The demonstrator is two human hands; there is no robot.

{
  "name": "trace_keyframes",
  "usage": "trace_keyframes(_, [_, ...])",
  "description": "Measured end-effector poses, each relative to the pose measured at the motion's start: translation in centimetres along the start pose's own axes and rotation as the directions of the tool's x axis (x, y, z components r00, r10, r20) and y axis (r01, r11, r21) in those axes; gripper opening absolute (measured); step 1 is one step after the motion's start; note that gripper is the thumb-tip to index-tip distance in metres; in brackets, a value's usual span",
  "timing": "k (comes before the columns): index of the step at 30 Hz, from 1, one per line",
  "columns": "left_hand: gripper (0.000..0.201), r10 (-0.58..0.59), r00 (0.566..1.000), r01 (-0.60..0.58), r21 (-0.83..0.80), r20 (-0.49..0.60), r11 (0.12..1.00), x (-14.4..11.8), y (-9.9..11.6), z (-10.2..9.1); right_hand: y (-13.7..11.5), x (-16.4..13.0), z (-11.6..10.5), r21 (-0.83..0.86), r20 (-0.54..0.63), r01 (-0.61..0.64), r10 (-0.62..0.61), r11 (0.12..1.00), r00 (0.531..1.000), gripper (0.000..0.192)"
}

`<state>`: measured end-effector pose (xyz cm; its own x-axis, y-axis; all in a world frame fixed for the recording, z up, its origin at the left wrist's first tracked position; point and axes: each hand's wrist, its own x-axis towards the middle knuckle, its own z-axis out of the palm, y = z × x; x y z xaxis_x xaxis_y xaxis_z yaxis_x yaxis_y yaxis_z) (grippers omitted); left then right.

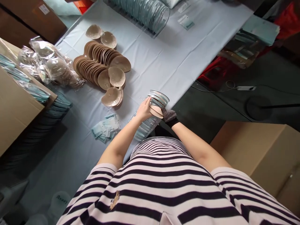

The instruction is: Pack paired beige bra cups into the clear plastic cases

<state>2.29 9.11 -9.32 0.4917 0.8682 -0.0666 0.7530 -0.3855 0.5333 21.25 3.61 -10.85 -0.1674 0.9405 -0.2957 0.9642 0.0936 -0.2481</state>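
My left hand [144, 110] rests on a row of clear round plastic cases [159, 97] lying on its side at the table's near edge. My right hand [169, 116], in a dark glove, holds the same row from the right, with beige cup pads [156, 111] pinched between the two hands. Both hands grip around the row's top end. Further left on the pale blue table cloth [164, 59] lie fanned rows of beige cup pads [100, 64].
Small printed label cards [105, 127] lie by my left forearm. A clear bag of pads [50, 64] and a cardboard box [14, 103] sit at the left. Another long row of clear cases [147, 11] lies at the far edge. A brown carton [260, 150] stands on the floor right.
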Motion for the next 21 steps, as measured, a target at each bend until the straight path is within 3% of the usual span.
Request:
trace_keyframes(6, [0.11, -0.024, 1.0, 0.024, 0.004, 0.006, 1.0, 0.0, 0.1, -0.2, -0.1, -0.1, 0.1, 0.076, -0.034, -0.065, 0.068, 0.995, 0.997, 0.051])
trace_keyframes(12, [0.11, -0.036, 0.999, 0.036, 0.017, 0.001, 0.999, 0.1, 0.3, -0.1, 0.3, -2.2, 0.5, 0.138, -0.108, -0.021, 0.036, 0.99, 0.994, 0.042])
trace_keyframes(21, [0.1, -0.051, 0.999, 0.051, 0.043, 0.001, 0.998, -0.1, 0.9, -0.3, -0.4, 1.6, 1.5, 0.155, -0.063, 0.003, 0.006, 0.988, 0.998, 0.044])
